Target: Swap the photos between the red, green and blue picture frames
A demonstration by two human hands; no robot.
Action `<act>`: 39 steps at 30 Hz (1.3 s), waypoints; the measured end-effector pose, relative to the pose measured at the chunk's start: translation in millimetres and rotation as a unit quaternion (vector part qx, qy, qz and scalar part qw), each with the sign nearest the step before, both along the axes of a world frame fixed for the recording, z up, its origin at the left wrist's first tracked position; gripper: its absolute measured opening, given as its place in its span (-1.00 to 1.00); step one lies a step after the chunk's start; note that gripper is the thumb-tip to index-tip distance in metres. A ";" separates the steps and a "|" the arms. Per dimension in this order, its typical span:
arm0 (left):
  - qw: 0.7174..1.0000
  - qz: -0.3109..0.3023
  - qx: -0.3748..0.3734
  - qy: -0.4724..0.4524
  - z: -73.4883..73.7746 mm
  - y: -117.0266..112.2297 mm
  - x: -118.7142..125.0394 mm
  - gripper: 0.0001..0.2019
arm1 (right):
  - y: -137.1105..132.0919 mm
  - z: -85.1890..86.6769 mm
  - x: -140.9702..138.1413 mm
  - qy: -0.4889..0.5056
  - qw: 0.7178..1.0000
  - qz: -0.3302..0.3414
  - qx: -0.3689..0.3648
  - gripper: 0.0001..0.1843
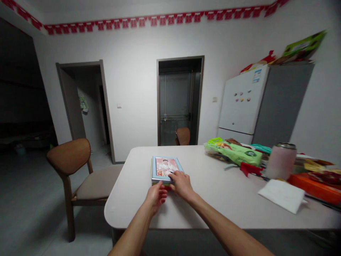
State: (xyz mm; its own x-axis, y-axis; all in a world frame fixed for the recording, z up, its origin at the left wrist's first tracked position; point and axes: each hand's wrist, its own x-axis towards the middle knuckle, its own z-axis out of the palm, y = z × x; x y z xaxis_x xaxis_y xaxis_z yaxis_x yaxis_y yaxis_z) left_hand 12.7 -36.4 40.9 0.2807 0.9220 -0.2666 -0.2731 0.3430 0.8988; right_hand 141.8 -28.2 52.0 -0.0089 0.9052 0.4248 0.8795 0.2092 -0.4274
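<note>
A flat rectangular stack (180,163) lies on the white table, topped by a light-blue border around a pinkish picture. Green and red layers show below its near edge; whether these are books or boxes I cannot tell. My right hand (182,185) grips the near right corner, fingers over the top and thumb down at the front edge. At the near left corner, my left hand (156,196) has loosely curled fingers with gaps between them. Its thumb tip comes up to the front edge, and nothing shows inside the hand.
The white table (213,206) has rounded corners. On its right lie a green packet (237,151), a pink jar (281,161), a white napkin (282,195) and an orange box (314,186). A wooden chair (70,156) stands left; a fridge (241,103) is behind.
</note>
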 end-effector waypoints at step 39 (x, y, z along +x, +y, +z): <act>0.607 -0.147 0.570 0.534 -30.9 -102.3 18.0 -0.53 | -66.6 -54.0 52.2 0.042 0.991 -0.060 -0.110 -0.63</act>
